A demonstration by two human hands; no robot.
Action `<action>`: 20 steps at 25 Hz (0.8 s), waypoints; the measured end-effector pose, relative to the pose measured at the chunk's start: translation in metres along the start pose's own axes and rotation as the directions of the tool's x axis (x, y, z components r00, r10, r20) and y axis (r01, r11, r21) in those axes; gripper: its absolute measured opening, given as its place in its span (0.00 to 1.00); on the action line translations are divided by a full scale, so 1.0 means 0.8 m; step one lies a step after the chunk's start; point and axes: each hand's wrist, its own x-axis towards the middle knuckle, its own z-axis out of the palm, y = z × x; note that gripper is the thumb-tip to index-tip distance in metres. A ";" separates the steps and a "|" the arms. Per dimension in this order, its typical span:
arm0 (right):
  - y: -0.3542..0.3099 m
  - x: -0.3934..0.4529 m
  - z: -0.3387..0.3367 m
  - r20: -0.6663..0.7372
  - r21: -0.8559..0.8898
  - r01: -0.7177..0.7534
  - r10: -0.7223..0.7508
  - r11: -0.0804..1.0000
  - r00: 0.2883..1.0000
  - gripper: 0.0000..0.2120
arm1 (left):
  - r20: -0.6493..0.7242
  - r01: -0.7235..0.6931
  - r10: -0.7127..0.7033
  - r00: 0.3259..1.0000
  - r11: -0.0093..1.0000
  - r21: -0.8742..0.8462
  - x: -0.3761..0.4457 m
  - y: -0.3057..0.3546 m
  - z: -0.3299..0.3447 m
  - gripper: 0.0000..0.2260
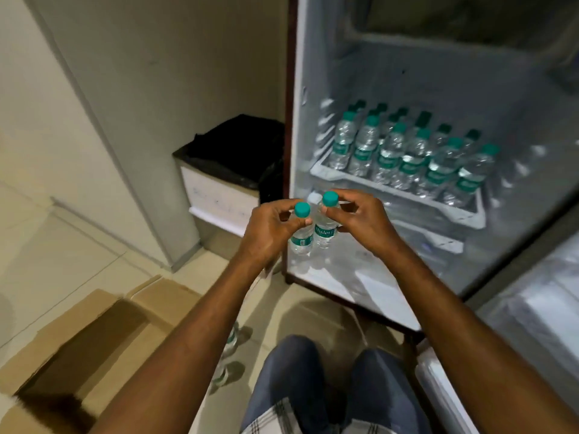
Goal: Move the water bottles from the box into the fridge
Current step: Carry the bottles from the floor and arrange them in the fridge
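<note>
— What are the hands doing?

— Each one holds a small water bottle by the neck, just under its teal cap. The left hand [269, 228] pinches the left bottle [301, 236] with fingers curled round it; the right hand [360, 219] grips the right bottle [324, 228] the same way. Both bottles hang upright and touch each other side by side.

— Where are they relative to the fridge?

— In front of the fridge [438, 151], at the left edge of its open front, below the front left corner of the shelf [394, 191].

— Is anything on that shelf?

— Yes, several rows of the same teal-capped stored bottles [410, 151] standing upright, filling it from the left edge almost to the right edge.

— And the box?

— The cardboard box [81, 339] lies open on the floor [313, 308] at the lower left; its inside is dark and I cannot tell what it holds. Between the box and the person's knees [332, 371], a couple more loose bottles [230, 349] sit on the floor, partly hidden behind the left forearm.

— Anything else near?

— A bin [225, 170] with a black liner stands just left of the fridge, against the wall.
</note>
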 end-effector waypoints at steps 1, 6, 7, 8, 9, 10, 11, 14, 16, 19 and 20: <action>-0.010 0.004 -0.017 -0.031 0.003 0.008 -0.007 1.000 0.999 0.14 | 0.013 -0.050 0.050 0.999 0.999 0.000 0.016 0.017 0.007 0.16; -0.055 0.019 -0.095 -0.223 -0.025 0.079 -0.083 0.997 0.971 0.13 | 0.054 -0.300 0.296 0.954 0.950 0.084 0.089 0.100 0.040 0.18; -0.061 0.023 -0.109 -0.264 -0.050 0.096 -0.106 0.994 0.959 0.13 | 0.061 -0.339 0.335 0.940 0.937 0.085 0.102 0.117 0.047 0.18; -0.065 0.027 -0.121 -0.304 -0.080 0.107 -0.126 0.991 0.944 0.14 | 0.062 -0.377 0.373 0.926 0.923 0.081 0.113 0.130 0.054 0.18; -0.070 0.032 -0.134 -0.351 -0.115 0.118 -0.151 0.986 0.924 0.16 | 0.061 -0.411 0.407 0.911 0.908 0.078 0.125 0.144 0.062 0.18; -0.073 0.037 -0.143 -0.398 -0.151 0.130 -0.181 0.980 0.899 0.17 | 0.057 -0.441 0.437 0.898 0.894 0.083 0.136 0.155 0.070 0.18; -0.076 0.041 -0.151 -0.444 -0.184 0.141 -0.211 0.973 0.871 0.18 | 0.046 -0.463 0.461 0.886 0.882 0.091 0.146 0.164 0.077 0.18; -0.080 0.059 -0.168 -0.574 -0.210 0.184 -0.274 0.960 0.772 0.18 | 0.001 -0.519 0.520 0.854 0.853 0.048 0.176 0.183 0.100 0.16; -0.079 0.071 -0.175 -0.658 -0.202 0.207 -0.290 0.957 0.695 0.18 | -0.035 -0.563 0.563 0.826 0.826 -0.027 0.193 0.190 0.119 0.14; -0.070 0.090 -0.181 -0.755 -0.189 0.221 -0.285 0.957 0.591 0.17 | -0.094 -0.581 0.574 0.814 0.809 -0.088 0.218 0.188 0.150 0.15; -0.066 0.097 -0.183 -0.781 -0.166 0.222 -0.265 0.961 0.566 0.17 | -0.112 -0.568 0.557 0.823 0.816 -0.111 0.229 0.184 0.159 0.15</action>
